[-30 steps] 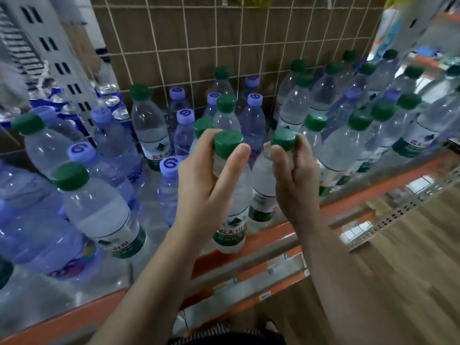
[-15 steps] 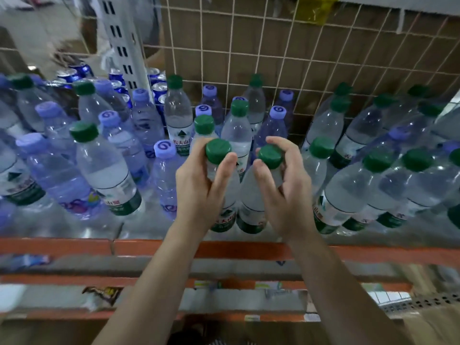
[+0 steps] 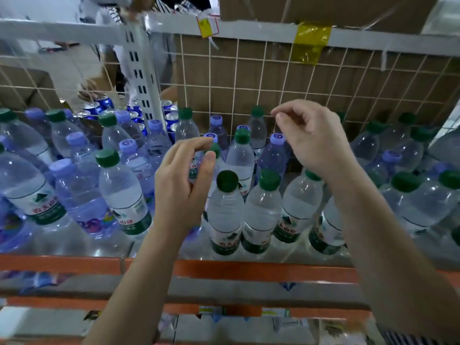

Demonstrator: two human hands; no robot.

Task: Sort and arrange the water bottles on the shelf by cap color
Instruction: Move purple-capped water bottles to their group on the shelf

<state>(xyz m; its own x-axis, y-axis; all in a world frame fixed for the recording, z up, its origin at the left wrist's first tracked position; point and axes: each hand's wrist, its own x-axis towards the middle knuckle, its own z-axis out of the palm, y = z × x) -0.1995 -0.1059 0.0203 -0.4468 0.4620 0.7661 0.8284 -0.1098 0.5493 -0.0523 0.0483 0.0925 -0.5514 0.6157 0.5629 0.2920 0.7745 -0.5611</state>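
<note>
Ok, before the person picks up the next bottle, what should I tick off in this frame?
1. Left hand free: ok, it holds nothing.
2. Right hand free: ok, raised over the bottles, it holds nothing.
3. Front clear plastic green-capped bottle upright: ok, it stands by the orange shelf edge.
4. Left side all purple caps: not ok, a large green-capped bottle stands among them.
5. Right side all green caps: not ok, a small purple-capped bottle sits among them.
</note>
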